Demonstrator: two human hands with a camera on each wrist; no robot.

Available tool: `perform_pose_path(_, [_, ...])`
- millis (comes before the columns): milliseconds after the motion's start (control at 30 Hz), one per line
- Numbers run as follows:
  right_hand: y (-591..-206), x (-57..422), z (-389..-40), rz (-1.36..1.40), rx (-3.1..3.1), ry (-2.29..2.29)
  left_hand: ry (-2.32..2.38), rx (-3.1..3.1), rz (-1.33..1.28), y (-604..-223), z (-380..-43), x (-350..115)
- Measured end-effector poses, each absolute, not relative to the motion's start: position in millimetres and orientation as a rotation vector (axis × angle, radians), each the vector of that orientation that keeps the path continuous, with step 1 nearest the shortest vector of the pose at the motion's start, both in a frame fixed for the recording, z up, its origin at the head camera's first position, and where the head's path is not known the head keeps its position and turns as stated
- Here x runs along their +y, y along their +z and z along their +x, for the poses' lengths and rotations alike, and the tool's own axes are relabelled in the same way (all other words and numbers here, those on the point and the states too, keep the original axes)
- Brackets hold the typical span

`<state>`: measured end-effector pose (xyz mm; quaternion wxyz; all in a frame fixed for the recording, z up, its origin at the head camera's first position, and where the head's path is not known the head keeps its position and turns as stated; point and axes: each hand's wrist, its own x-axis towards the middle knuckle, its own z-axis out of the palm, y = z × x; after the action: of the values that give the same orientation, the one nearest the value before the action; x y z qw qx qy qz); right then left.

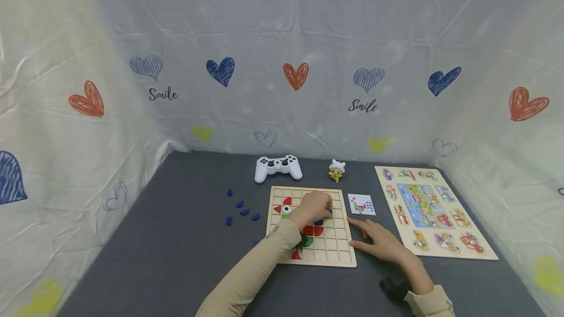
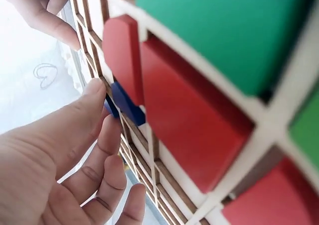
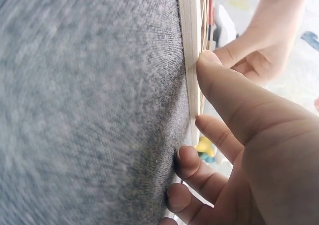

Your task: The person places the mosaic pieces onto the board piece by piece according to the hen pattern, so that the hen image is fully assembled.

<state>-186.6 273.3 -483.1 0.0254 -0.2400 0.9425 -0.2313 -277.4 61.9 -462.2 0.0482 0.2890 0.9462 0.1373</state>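
A wooden grid board (image 1: 345, 246) lies on the dark grey table, with red, green and blue pieces set in some of its squares. My left hand (image 1: 312, 207) is over the board's middle and pinches a small blue piece (image 2: 110, 107) between thumb and fingers, mostly hidden by them. Beside it a blue half-round piece (image 2: 127, 104) sits in the grid, next to red pieces (image 2: 192, 120) and a green one (image 2: 224, 31). My right hand (image 1: 380, 241) touches the board's right edge with thumb and index finger extended.
Several loose blue pieces (image 1: 244, 212) are scattered left of the board. Behind it stand a white game controller (image 1: 278, 167) and a small figurine (image 1: 337, 170). To the right lie a pattern card (image 1: 362, 205) and a picture puzzle board (image 1: 462, 245).
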Motion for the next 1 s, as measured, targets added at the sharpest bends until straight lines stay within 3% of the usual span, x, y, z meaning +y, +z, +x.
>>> perform_pose_path(1000, [-486,274,-188,-0.723,2.911,-0.683,0.588,2.95,0.928,-446,-262,-9])
